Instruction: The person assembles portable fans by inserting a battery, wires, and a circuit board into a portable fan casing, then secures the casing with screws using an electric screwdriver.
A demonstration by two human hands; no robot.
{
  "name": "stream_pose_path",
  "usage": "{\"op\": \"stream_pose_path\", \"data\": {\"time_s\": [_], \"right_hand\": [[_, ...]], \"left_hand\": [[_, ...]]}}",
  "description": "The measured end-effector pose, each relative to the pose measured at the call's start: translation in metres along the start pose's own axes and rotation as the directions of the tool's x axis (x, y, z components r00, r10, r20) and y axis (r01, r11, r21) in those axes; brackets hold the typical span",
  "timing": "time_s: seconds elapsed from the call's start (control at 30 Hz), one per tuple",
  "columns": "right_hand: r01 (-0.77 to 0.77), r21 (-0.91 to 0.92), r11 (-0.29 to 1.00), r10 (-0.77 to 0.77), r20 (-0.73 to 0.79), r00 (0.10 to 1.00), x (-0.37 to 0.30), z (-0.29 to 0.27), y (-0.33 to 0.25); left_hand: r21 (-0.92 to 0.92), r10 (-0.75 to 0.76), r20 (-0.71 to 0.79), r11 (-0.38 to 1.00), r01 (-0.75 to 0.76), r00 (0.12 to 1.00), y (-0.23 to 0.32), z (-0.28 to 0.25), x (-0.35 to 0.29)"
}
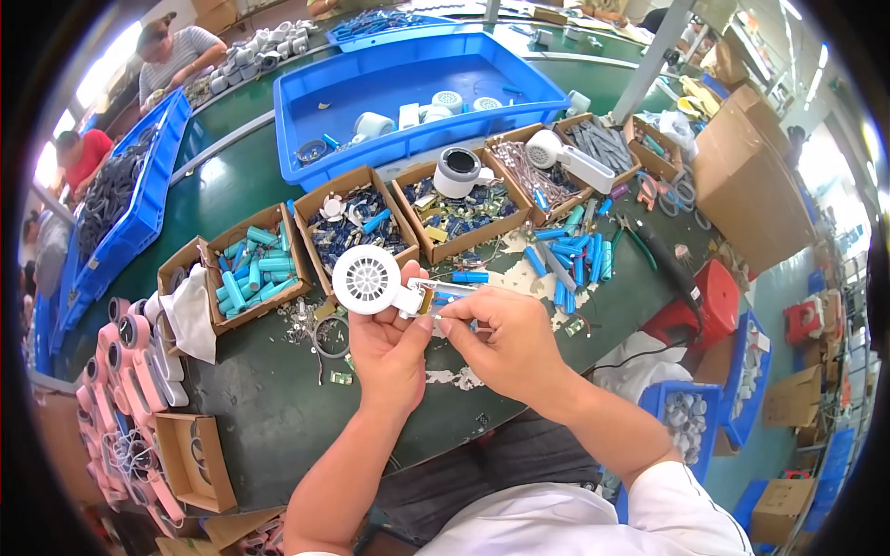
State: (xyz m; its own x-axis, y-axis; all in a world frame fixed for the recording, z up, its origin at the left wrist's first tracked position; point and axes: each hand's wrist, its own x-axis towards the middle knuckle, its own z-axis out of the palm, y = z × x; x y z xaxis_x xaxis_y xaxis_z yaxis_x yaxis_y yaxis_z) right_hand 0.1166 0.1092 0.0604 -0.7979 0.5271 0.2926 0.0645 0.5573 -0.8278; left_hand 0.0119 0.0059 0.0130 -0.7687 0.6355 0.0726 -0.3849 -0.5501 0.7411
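Note:
My left hand (387,361) grips a white handheld fan (366,280), its round slotted grille facing up and its short neck toward the right. At the neck sits a small part (426,300), seemingly a circuit board, beside my left thumb. My right hand (510,341) is closed in a pinch right next to it; what lies between the fingertips is too small to make out. Just beyond the hands is a blue cylindrical battery cell (471,277). Left of my wrist, a dark ring (331,337) and small loose parts lie on the green bench (297,417).
Cardboard boxes hold teal cells (264,269), circuit boards (468,215) and wires (519,157). A large blue tray (315,116) with white fan heads stands behind. Loose blue cells (579,255), pliers (635,239) and scissors (684,190) lie right; pink fans (130,371) are piled left.

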Motion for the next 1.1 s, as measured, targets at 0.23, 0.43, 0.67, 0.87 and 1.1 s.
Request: {"op": "stream_pose_path", "data": {"time_s": [0.23,0.43,0.67,0.87,1.1], "right_hand": [[-0.051,-0.064,0.997,0.051,-0.002,0.999,0.005,-0.001,-0.003],[-0.183,-0.021,0.983,0.183,0.001,0.983,0.01,0.0,-0.005],[-0.19,-0.006,0.982,0.19,-0.015,0.982,0.01,0.003,-0.006],[-0.247,0.04,0.968,0.244,0.052,0.968,0.01,0.001,-0.002],[-0.332,0.152,0.931,0.324,0.078,0.943,0.008,0.004,-0.006]], "left_hand": [[0.035,0.032,0.014,0.999,-0.032,0.999,-0.004,-0.001,0.0],[0.119,0.084,0.041,0.989,-0.088,0.996,-0.005,-0.002,-0.002],[0.131,0.095,0.052,0.986,-0.101,0.994,-0.008,-0.005,-0.002],[0.241,0.153,0.031,0.958,-0.156,0.988,-0.007,-0.001,-0.005],[0.313,0.184,0.078,0.929,-0.2,0.98,-0.009,-0.008,-0.006]]}}
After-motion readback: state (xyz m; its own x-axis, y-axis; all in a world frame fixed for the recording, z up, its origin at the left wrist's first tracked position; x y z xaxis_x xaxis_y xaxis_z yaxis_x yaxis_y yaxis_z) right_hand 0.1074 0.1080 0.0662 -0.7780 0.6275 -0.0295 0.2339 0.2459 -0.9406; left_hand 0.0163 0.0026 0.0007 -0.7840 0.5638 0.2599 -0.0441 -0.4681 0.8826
